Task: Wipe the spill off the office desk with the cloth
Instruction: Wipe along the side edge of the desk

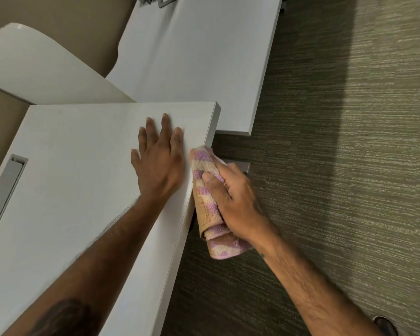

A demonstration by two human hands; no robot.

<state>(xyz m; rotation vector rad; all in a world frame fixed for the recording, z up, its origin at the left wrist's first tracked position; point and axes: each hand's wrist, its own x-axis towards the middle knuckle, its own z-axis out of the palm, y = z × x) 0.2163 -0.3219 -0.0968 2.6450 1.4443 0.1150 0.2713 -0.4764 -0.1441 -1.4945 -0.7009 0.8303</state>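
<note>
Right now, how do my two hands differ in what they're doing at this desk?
The left hand lies flat and open, fingers spread, on top of the pale grey office desk; the right hand is closed in a grip around the rolled purple-and-cream striped cloth. The left hand holds nothing and sits on the desktop; the right hand is off the desktop, pressing the cloth against the desk's side edge, over the carpet. Both are bare and close together near the same edge.

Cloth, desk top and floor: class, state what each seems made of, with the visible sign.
Cloth: soft terry or microfibre, judging by its fluffy looped pile in purple, cream and tan.
Desk top: probably laminated board, matt pale grey with faint grain and a banded edge.
Floor: apparently low-pile carpet, ribbed and streaky.
</note>
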